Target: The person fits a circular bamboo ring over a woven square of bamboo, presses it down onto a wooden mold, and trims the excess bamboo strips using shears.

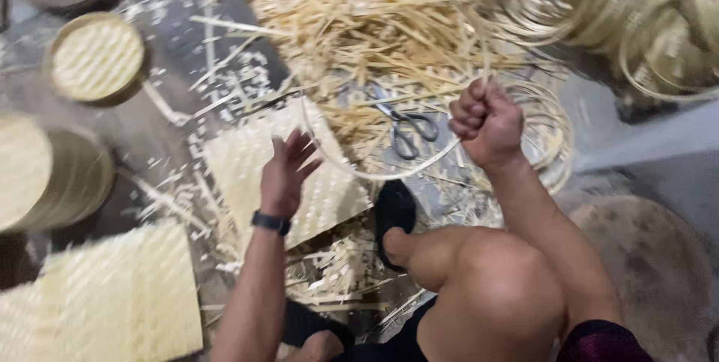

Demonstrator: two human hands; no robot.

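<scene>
Your one view comes from the camera on your head, looking steeply down at the floor just in front of your bent knee [494, 294]. It sits close, with the scissors [408, 126] near the frame's centre. Beyond the scissors the straw pile [374, 17] runs off the top edge; no second view overlaps it.

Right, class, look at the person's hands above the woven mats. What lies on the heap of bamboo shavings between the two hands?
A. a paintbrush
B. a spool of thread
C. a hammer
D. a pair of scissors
D: a pair of scissors with looped handles lies on the shavings, between the open left hand and the right hand, which is fisted on a thin bamboo strip.
</scene>
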